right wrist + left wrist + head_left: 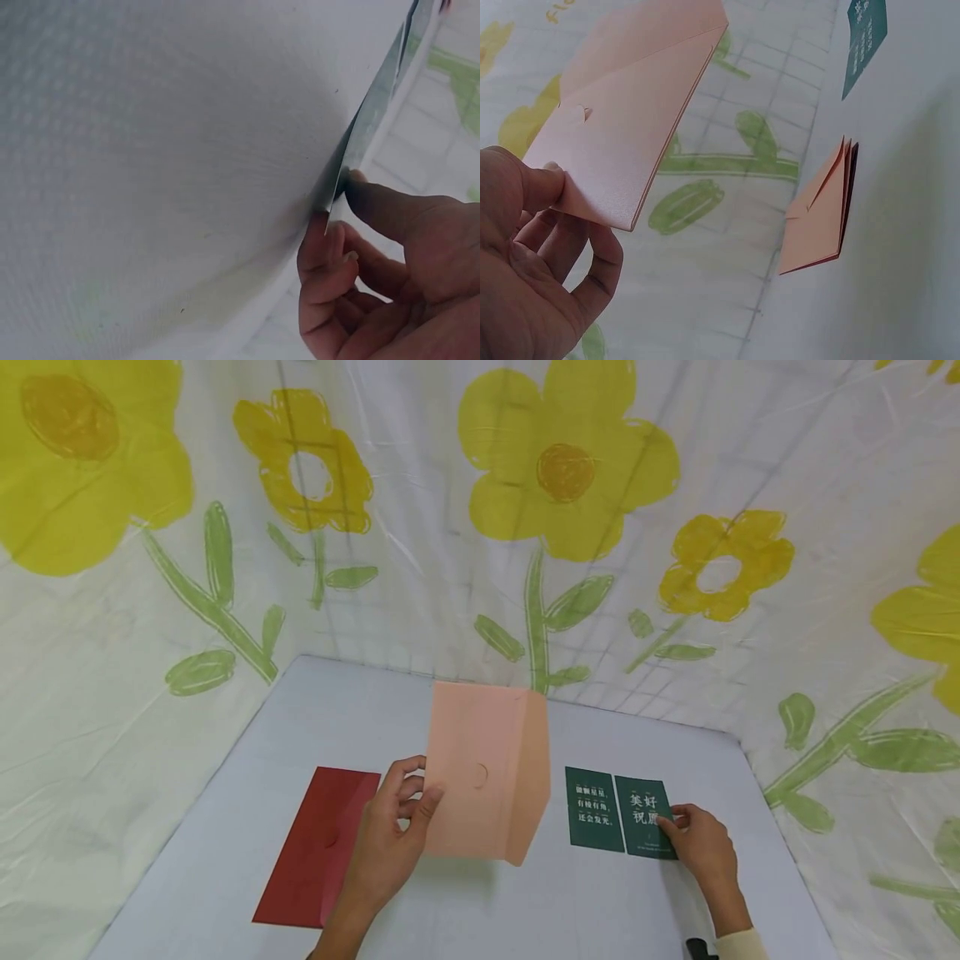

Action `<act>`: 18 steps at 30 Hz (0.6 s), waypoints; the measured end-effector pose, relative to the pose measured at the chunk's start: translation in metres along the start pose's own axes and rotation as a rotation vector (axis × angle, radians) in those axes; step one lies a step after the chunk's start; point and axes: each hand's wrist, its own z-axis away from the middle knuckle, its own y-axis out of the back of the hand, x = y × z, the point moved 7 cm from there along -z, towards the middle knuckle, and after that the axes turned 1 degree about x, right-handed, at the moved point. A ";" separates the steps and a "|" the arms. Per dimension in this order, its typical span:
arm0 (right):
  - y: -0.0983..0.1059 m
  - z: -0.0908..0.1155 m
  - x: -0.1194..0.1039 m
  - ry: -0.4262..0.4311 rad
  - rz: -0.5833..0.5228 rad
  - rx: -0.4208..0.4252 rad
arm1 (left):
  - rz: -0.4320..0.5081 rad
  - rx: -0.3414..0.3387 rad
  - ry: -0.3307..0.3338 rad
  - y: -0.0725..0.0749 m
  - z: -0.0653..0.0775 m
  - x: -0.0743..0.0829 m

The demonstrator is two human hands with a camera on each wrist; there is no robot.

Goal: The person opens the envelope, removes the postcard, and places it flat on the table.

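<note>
My left hand (386, 847) pinches a pale pink envelope (472, 727) at its left edge, holding it up off the table. The envelope's pointed flap (532, 777) stands open to the right, and a small curved cut shows on its face. At the right, my right hand (705, 847) pinches the edge of a dark green card (641, 839) with white Chinese lettering. In the right wrist view, the thumb lies on one side of the card (364, 127) and fingers on the other, with that edge raised. A second green card (594, 828) lies just left of it.
A red envelope (300, 852) lies on the white table (540, 910) at the left. The left wrist view shows a small stack of pink envelopes (817, 225) with a dark red layer beneath. Flower-printed curtain (420, 568) surrounds the table's back and sides.
</note>
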 end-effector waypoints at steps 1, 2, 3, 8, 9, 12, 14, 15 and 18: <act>0.000 0.000 0.000 -0.003 0.002 0.001 | 0.002 0.001 0.000 0.000 0.000 0.000; 0.000 0.000 0.000 -0.004 0.002 0.002 | 0.005 0.001 0.001 0.000 0.000 0.000; -0.001 0.000 0.000 -0.004 0.003 0.004 | 0.005 0.002 0.004 0.000 0.000 -0.001; -0.003 0.000 0.000 -0.005 0.000 -0.001 | 0.000 0.000 0.020 0.000 0.001 -0.001; -0.003 0.000 0.000 -0.007 0.001 -0.001 | -0.002 0.000 0.023 0.000 0.001 -0.001; -0.003 0.000 0.000 -0.018 0.011 0.003 | -0.001 -0.003 0.028 0.000 0.002 -0.001; -0.003 0.000 0.001 -0.020 0.017 0.012 | 0.001 -0.005 0.029 -0.001 0.002 -0.001; -0.003 0.000 0.000 -0.019 0.019 0.017 | -0.001 -0.004 0.030 -0.001 0.002 -0.001; -0.003 0.003 -0.002 0.004 0.016 0.039 | -0.006 -0.005 0.030 -0.001 0.002 -0.001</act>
